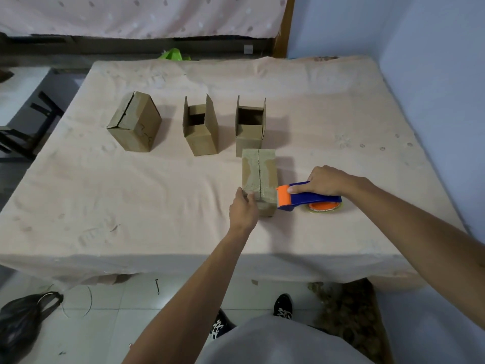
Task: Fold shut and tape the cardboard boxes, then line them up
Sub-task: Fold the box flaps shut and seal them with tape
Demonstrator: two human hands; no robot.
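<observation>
Head view: left hand curled over the near corner of the closed box on the cloth, right hand wrapped round tape dispenser at its right edge; weak bracing could let box skid, skewing tape.

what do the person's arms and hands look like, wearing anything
The left arm and right arm are bare, no sleeves in view. The left hand and right hand wear no gloves; no watch, bracelet or ring shows.
</observation>
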